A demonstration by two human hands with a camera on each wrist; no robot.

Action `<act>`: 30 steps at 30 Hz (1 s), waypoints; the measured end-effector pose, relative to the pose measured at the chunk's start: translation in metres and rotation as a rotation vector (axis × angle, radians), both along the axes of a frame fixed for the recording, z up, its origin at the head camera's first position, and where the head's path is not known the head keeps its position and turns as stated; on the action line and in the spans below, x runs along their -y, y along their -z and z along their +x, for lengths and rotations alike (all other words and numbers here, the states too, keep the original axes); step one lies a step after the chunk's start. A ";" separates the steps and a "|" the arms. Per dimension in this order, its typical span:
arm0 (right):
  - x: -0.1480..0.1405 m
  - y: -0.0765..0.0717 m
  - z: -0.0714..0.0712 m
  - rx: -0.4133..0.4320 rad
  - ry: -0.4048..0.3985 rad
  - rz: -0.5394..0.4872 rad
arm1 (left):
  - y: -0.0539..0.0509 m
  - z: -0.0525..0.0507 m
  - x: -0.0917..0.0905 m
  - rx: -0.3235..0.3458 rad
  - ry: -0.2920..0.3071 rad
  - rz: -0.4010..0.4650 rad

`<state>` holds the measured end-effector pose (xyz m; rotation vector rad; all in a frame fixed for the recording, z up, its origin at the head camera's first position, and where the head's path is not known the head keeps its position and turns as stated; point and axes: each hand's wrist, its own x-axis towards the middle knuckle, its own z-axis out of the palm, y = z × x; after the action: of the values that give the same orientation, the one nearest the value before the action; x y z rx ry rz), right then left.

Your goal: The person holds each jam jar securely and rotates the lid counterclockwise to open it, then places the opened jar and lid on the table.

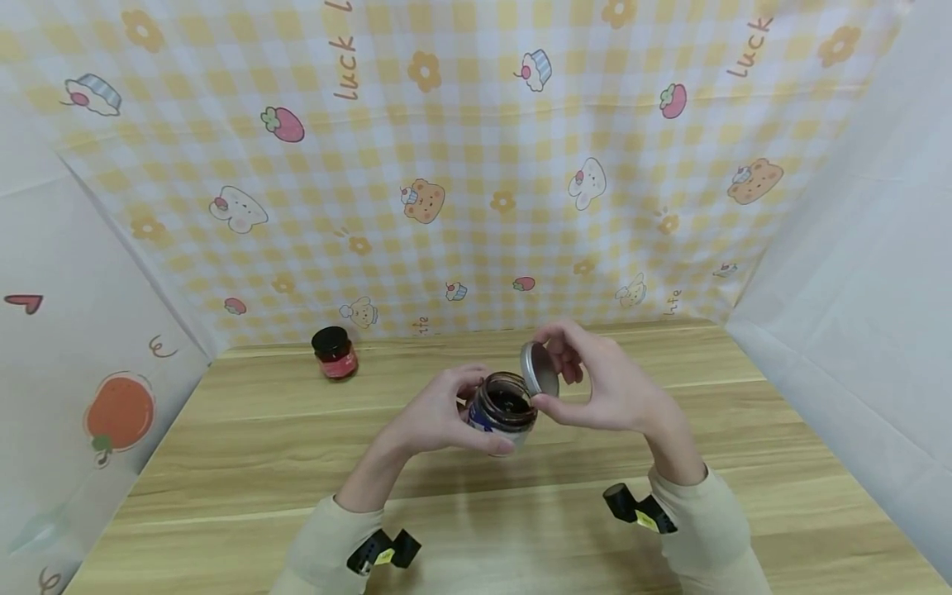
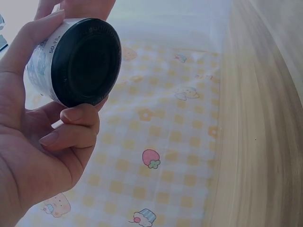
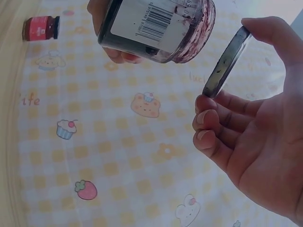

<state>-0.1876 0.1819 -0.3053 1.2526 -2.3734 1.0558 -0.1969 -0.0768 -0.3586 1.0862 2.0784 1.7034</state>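
Note:
My left hand [image 1: 446,417] grips an uncapped glass jar [image 1: 502,413] of dark jam above the table, its mouth facing up. In the left wrist view the dark base of the jar [image 2: 87,64] shows, with the thumb and fingers around its side. A white barcode label and dark smears inside the glass of the jar [image 3: 158,28] appear in the right wrist view. Just right of the mouth, my right hand [image 1: 606,380] pinches a round silver lid [image 1: 540,369] by its rim. The lid [image 3: 227,64] is tilted on edge, with small dark specks on its inner face.
A smaller closed jar [image 1: 336,354] with a black lid and red label stands at the back left of the wooden table [image 1: 245,463]. Behind the table hangs a yellow checked cloth [image 1: 476,140]. White sheets enclose the left and right sides.

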 end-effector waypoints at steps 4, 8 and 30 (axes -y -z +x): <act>-0.003 0.001 -0.004 -0.025 0.012 -0.022 | 0.000 0.000 -0.001 -0.013 -0.029 0.010; -0.006 0.003 -0.008 -0.036 0.035 -0.045 | -0.001 0.000 -0.003 -0.024 -0.097 -0.006; -0.018 0.011 -0.020 -0.010 0.082 -0.152 | 0.007 0.002 -0.019 -0.094 -0.309 -0.020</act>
<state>-0.2080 0.1997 -0.3159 1.0961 -2.2683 1.1758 -0.1949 -0.0574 -0.3661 0.8910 2.4220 1.7905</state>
